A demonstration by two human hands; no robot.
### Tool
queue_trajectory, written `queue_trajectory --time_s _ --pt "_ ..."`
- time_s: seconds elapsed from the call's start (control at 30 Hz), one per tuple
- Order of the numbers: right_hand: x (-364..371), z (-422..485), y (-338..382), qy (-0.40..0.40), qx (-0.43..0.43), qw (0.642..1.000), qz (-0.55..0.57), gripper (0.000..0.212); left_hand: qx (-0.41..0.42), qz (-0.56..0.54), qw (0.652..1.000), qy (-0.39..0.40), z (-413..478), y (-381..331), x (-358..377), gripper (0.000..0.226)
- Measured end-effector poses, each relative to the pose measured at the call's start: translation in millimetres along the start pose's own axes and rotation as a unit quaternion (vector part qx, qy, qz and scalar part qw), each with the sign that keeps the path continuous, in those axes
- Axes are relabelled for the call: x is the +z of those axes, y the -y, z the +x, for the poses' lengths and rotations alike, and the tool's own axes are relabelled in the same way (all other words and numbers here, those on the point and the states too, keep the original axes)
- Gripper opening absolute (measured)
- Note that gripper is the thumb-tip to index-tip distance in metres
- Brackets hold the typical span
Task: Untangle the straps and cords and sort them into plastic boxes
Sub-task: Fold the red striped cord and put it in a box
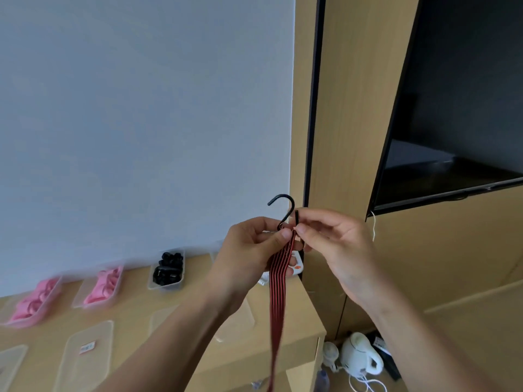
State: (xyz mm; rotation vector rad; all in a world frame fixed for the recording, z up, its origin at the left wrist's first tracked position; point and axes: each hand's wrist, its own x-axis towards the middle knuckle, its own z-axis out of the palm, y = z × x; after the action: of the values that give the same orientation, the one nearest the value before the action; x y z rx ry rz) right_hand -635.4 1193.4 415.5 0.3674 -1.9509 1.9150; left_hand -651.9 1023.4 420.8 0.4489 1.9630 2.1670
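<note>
A flat red-and-black striped strap (278, 301) hangs down from my two raised hands. My left hand (249, 250) pinches its top end just below a black metal hook (283, 203) that sticks up. My right hand (336, 244) pinches a second black hook end (297, 217) right beside it. On the wooden table (297, 312) against the wall stand clear plastic boxes: two with pink straps (35, 301) (103, 287) and one with black cords (168, 268).
Clear box lids (85, 355) lie flat on the near part of the table. A white item with an orange mark (297, 264) shows behind the strap. A dark screen (458, 108) hangs at the right. A white kettle (359, 357) and cables sit on the floor.
</note>
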Motion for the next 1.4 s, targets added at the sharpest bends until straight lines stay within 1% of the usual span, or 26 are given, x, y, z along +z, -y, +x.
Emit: queue_trajectory --time_s 0.07,0.13,0.2,0.23,0.27,0.37,0.4,0.47,0.53,0.6,0.63,0.7,0.77,0.8,0.87,0.93,1.0,1.07,1.13,1.2,1.3,1.4 --pt "3.3 3.4 -0.4 0.008 -0.062 0.996 -0.061 0.026 -0.005 -0.032 0.999 0.013 -1.7 -0.8 -6.6 0.021" --pt "6.5 6.4 -2.2 0.009 -0.130 0.985 -0.110 0.023 -0.025 -0.109 0.993 0.033 -3.8 -3.1 -13.1 0.029" --pt "10.0 10.5 -4.2 0.011 -0.182 0.973 -0.144 0.021 -0.046 -0.196 0.978 0.045 -4.4 -4.9 -20.8 0.035" --pt "12.5 12.2 -4.6 0.014 -0.204 0.966 -0.160 0.022 -0.050 -0.220 0.973 0.050 -4.9 -6.6 -24.3 0.037" --pt "14.8 13.5 -4.7 0.017 -0.221 0.959 -0.176 0.023 -0.050 -0.220 0.973 0.055 -5.6 -8.3 -27.9 0.040" --pt "20.6 17.3 -0.8 0.022 -0.257 0.940 -0.223 0.023 -0.019 -0.150 0.987 0.061 -7.5 -14.2 -36.5 0.044" --pt "22.3 19.3 0.4 0.022 -0.261 0.936 -0.233 0.022 -0.007 -0.132 0.990 0.059 -7.7 -15.5 -38.7 0.048" --pt "26.0 23.5 3.5 0.017 -0.246 0.939 -0.241 0.025 0.004 -0.107 0.993 0.042 -7.1 -16.9 -41.3 0.061" --pt "30.0 26.4 8.0 0.023 -0.208 0.953 -0.218 0.032 0.018 -0.060 0.998 0.016 -6.1 -18.1 -43.0 0.067" --pt "35.7 25.8 14.3 0.059 -0.140 0.975 -0.164 0.033 0.033 -0.007 0.999 0.000 -5.6 -19.3 -44.4 0.071" --pt "38.8 25.8 16.4 0.074 -0.102 0.980 -0.154 0.033 0.040 0.013 0.999 -0.005 -5.2 -20.0 -45.0 0.072" --pt "43.1 29.1 17.8 0.087 -0.056 0.974 -0.202 0.036 0.047 0.037 0.998 -0.007 -4.3 -20.2 -46.4 0.073" --pt "47.2 35.4 20.1 0.105 -0.044 0.964 -0.242 0.023 0.049 0.051 0.997 -0.014 -2.8 -19.9 -48.6 0.072" --pt "49.0 37.4 22.6 0.112 -0.038 0.965 -0.235 0.018 0.049 0.052 0.997 -0.018 -2.1 -19.8 -49.6 0.070" --pt "50.1 40.6 25.6 0.105 -0.040 0.970 -0.213 0.018 0.045 0.032 0.998 -0.022 -2.0 -20.4 -51.4 0.059" --pt "49.9 43.7 28.6 0.082 -0.063 0.973 -0.208 0.019 0.029 0.019 0.999 -0.017 -2.8 -19.7 -53.2 0.041" --pt "50.2 46.3 31.3 0.053 -0.085 0.975 -0.200 0.019 0.002 0.039 0.999 0.004 -5.1 -15.6 -53.7 0.022" --pt "51.0 48.2 32.9 0.021 -0.106 0.974 -0.198 0.020 -0.027 0.048 0.998 0.017 -7.0 -9.2 -53.3 0.017" --pt "53.6 46.5 33.6 -0.003 -0.141 0.969 -0.206 0.022 -0.049 0.029 0.998 0.015 -7.4 -5.3 -53.5 0.019" --pt "57.2 41.8 31.9 -0.020 -0.196 0.953 -0.230 0.021 -0.061 -0.007 0.998 0.019 -6.5 -3.3 -55.2 0.023" --pt "62.2 34.8 21.7 -0.053 -0.300 0.905 -0.296 0.019 -0.052 -0.064 0.996 0.029 -3.1 -3.2 -57.9 0.030" --pt "63.7 27.3 6.5 -0.057 -0.372 0.872 -0.312 0.022 -0.042 -0.104 0.993 0.032 0.2 -5.1 -59.6 0.044"
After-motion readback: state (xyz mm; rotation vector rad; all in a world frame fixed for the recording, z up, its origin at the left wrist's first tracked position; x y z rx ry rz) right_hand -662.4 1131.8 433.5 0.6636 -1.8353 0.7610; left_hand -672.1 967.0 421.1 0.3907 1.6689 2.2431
